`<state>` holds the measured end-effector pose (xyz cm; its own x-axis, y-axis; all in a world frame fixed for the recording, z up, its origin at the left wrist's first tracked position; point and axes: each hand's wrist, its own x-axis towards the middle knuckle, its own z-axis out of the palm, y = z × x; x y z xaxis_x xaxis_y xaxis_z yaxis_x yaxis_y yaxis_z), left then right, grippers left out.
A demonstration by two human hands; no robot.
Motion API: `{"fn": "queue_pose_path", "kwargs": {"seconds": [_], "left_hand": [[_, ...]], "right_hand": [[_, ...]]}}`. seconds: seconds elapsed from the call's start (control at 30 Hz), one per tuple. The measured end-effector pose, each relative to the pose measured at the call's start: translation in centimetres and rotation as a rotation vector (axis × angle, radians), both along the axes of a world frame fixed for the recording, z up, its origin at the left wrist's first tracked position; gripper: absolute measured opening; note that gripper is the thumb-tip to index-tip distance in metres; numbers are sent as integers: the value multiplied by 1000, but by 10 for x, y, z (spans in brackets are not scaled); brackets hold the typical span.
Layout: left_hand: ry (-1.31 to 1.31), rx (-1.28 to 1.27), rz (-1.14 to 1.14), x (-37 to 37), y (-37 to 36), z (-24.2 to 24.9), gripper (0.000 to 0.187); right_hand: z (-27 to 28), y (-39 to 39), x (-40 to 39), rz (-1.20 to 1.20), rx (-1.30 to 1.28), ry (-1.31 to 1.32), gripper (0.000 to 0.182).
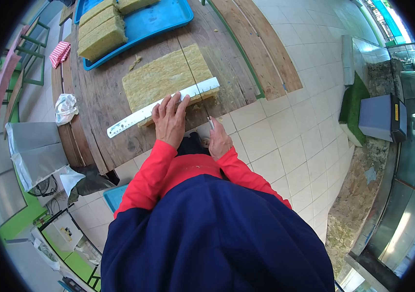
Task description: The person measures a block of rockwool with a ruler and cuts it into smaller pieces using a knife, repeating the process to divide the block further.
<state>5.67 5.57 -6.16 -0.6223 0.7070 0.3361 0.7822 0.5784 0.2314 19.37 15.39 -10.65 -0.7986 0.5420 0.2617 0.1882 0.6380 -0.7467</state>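
Note:
A yellowish fibrous slab [156, 80] lies flat on the wooden table [105, 102], with a dark straight line across it near its right end. Along its near edge a white ruler [134, 120] rests at a slant, its left end reaching past the slab. My left hand [170, 119] presses on the ruler with its fingers spread. Just off the table's near edge, right of the ruler, my right hand [219, 138] is closed round a thin cutter-like tool [211, 122], whose tip points toward the table.
At the top left, a blue tray [161, 22] holds several thick fibrous blocks [101, 36]. A white plastic bag [66, 108] and a striped pink cloth [60, 53] lie on the left bench. Another wooden bench [261, 44] stands beyond the table's right side. A grey bin [378, 117] is far right.

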Motion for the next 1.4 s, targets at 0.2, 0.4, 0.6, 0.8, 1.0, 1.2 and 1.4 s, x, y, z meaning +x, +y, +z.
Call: {"fn": "queue_pose_path", "kwargs": {"seconds": [0.2, 0.4, 0.6, 0.8, 1.0, 1.2, 1.4], "left_hand": [[-29, -27, 6, 2, -2, 0, 55], [-66, -3, 1, 0, -3, -1, 56], [-50, -19, -1, 0, -3, -5, 56], [-55, -28, -7, 0, -3, -3, 56], [-43, -46, 68, 7, -8, 6, 61], [-77, -81, 60, 5, -12, 6, 63], [-80, -73, 38, 3, -16, 6, 64]], "right_hand": [[0, -2, 1, 3, -32, -39, 41], [-7, -3, 2, 20, -24, -37, 42], [-9, -4, -9, 27, -40, -102, 45], [-2, 3, -31, 39, -21, -8, 45], [16, 4, -30, 59, -40, 43, 41], [10, -8, -9, 79, -88, -24, 37], [2, -14, -5, 110, -96, -42, 40]]}}
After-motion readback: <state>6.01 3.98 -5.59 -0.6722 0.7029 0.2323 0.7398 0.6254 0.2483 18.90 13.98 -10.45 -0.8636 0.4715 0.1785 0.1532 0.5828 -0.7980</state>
